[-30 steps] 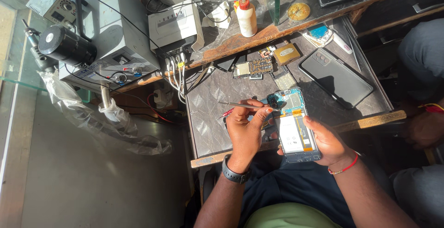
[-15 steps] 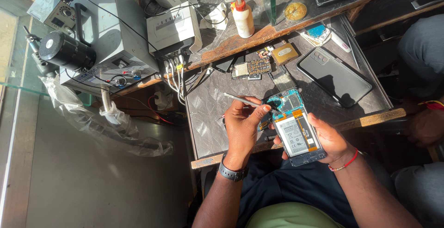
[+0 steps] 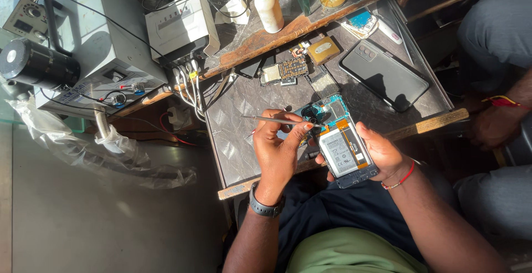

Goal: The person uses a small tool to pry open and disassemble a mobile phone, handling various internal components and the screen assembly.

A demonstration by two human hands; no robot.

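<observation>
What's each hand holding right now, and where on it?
Left hand: tweezers, pinched mid-shaft. Right hand: opened phone, cradled from beneath at its lower end.

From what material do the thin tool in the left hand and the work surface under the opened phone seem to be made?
The thin tool in the left hand looks like bare metal: slim, grey, with a bright sunlit glint. The work surface looks like sheet metal with an embossed pattern, dull grey and worn; a textured mat is possible. The opened phone, held by the right hand, shows a glossy battery label.
</observation>
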